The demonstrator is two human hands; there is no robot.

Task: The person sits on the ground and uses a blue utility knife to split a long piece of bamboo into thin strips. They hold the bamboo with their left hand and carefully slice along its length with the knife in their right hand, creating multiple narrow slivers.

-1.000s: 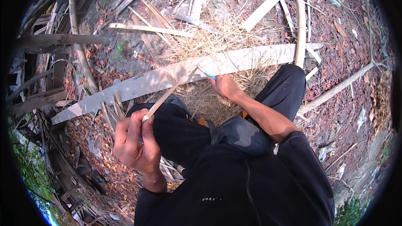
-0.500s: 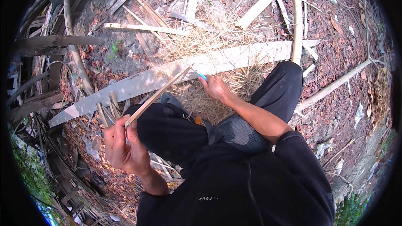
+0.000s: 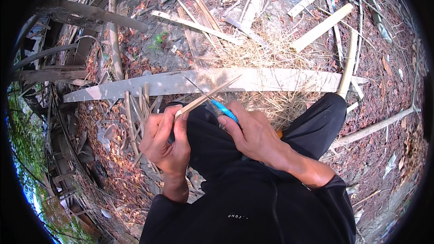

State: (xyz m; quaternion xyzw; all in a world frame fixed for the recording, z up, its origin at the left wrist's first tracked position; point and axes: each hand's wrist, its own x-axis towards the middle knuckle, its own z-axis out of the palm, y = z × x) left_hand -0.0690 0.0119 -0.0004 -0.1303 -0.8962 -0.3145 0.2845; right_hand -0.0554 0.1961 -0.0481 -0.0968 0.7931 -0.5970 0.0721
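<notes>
Change: your left hand (image 3: 165, 142) has come up and inward since the earlier frame, meeting your right hand (image 3: 253, 135) over your lap.
Left hand: closed around the lower end of a thin bamboo stick (image 3: 205, 97), tip pointing up and away.
Right hand: curled shut on a blue-handled knife (image 3: 224, 110), blade against the stick, likely to shave it.
Stick: pale, slim, straight, tapering to a point.
Ground: a long grey plank (image 3: 253, 80) lies across dry shavings (image 3: 271, 49) beyond your knees.
</notes>
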